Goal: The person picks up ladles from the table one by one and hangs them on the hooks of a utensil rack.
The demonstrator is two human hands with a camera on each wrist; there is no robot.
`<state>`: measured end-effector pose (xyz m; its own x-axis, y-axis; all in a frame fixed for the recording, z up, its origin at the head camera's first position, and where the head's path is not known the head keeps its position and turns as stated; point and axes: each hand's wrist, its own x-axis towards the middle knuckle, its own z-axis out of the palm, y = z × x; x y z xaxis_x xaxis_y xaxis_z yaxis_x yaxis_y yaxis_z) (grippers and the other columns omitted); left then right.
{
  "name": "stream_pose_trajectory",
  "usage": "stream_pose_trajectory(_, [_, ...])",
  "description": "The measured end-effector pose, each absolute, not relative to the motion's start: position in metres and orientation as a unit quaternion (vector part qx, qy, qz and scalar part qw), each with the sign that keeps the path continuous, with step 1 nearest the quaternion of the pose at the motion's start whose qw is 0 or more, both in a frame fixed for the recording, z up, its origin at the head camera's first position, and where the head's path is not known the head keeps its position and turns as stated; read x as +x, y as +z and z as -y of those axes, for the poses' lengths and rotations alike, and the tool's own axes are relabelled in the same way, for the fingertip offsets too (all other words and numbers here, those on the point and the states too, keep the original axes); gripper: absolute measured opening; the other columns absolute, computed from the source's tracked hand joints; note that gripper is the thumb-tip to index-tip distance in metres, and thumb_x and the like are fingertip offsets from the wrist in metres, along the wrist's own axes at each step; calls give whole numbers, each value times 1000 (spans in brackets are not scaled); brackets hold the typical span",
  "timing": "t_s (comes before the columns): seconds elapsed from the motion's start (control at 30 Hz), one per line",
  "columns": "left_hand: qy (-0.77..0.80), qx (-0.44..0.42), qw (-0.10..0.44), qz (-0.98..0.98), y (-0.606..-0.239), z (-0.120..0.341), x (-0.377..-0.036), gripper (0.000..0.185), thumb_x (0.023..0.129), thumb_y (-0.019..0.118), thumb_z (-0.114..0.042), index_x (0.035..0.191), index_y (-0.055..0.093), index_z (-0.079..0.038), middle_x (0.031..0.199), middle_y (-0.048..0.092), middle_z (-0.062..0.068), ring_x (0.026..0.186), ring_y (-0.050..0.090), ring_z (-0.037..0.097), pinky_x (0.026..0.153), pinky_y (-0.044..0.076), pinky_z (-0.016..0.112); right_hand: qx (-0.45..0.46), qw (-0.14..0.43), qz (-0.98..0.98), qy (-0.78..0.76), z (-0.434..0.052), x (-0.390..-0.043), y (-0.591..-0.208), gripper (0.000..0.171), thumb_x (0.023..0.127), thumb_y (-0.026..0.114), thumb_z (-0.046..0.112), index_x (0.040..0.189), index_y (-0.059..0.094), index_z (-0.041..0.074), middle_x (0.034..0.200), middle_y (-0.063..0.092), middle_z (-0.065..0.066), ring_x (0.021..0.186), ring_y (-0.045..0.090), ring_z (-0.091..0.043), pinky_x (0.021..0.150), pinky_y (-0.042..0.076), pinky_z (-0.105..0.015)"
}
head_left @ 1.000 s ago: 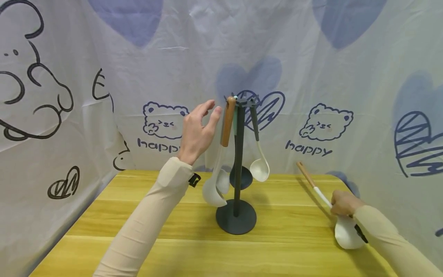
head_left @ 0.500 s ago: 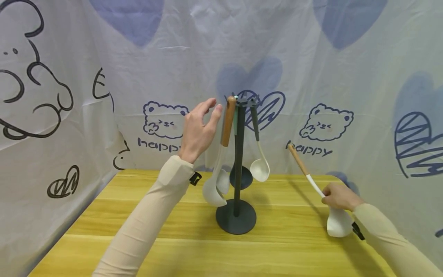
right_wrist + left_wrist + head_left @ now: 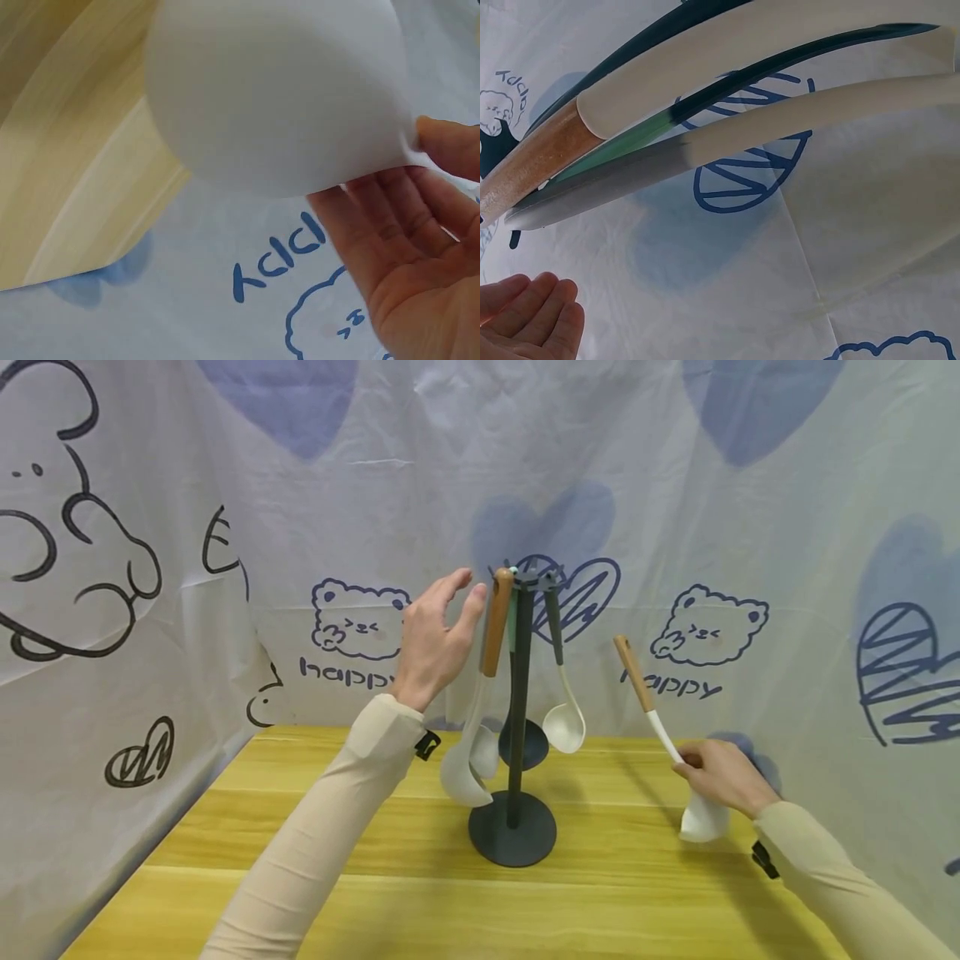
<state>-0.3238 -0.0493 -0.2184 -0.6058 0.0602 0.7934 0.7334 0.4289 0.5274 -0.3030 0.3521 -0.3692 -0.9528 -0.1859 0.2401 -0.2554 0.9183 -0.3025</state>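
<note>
White spoon (image 3: 678, 752) with a wooden handle, tilted so the handle points up and left and the bowl hangs low just above the worktop, right of the dark rack (image 3: 516, 718) that already carries similar utensils.

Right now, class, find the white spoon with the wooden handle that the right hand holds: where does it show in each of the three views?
Head: white spoon at right, lifted above the table, gripped by the right hand.
Left wrist: not in it.
Right wrist: its bowl fills the top, thumb at its edge.
Shared landmark: the printed cloth backdrop.
</note>
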Motion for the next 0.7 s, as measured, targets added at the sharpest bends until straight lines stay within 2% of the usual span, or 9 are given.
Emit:
stream_pose_trajectory(0.2, [-465, -263, 360, 765, -217, 47, -324, 50, 102, 48, -40, 140, 54, -8, 140, 57, 10, 131, 51, 22, 112, 40, 37, 145, 135, 965, 174, -345, -301, -367, 15, 91, 67, 16, 103, 72, 8, 88, 74, -5, 76, 65, -16, 64, 54, -34])
stream_pose_trajectory(0.47, [-463, -265, 366, 762, -213, 43, -323, 51, 101, 48, -41, 140, 54, -9, 140, 57, 9, 131, 52, 22, 112, 39, 36, 161, 149, 947, 235, -326, -295, -362, 25, 94, 65, 14, 114, 69, -1, 100, 74, -17, 86, 70, -27, 70, 59, -43])
stream_pose_trajectory(0.7, [-464, -263, 356, 767, -210, 40, -323, 53, 100, 50, -44, 142, 52, -12, 142, 56, 6, 133, 50, 19, 113, 38, 35, 181, 180, 929, 267, -307, -291, -361, 26, 95, 65, 11, 116, 68, -2, 102, 73, -17, 90, 71, -30, 80, 59, -49])
